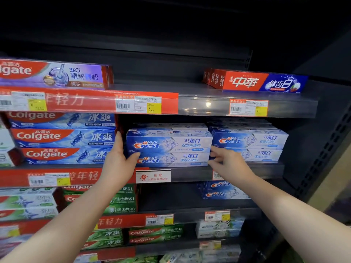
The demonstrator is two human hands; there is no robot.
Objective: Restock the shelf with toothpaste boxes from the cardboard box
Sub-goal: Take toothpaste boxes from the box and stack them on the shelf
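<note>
Placement step, from where I stand: both hands are on the Crest stack, two blue boxes high at the front of the middle shelf. Left hand grips the stack's left end, fingers up the end face, thumb hooked over the front near the seam between the boxes. Right hand has curled fingers and thumb closed on the right end, at lower-box level. So neither hand is free. The stack sits between the Colgate boxes on the left and a second Crest pile just beside it on the right, directly above a white notice tag on the shelf edge. My read is that the boxes are down and being squared up, not carried. Next move probably calls for nudging the fronts flush with the neighbours, letting go with both hands without dragging the top box, then fetching more stock. The cardboard box isn't in view, so I can't tell how much remains.
</note>
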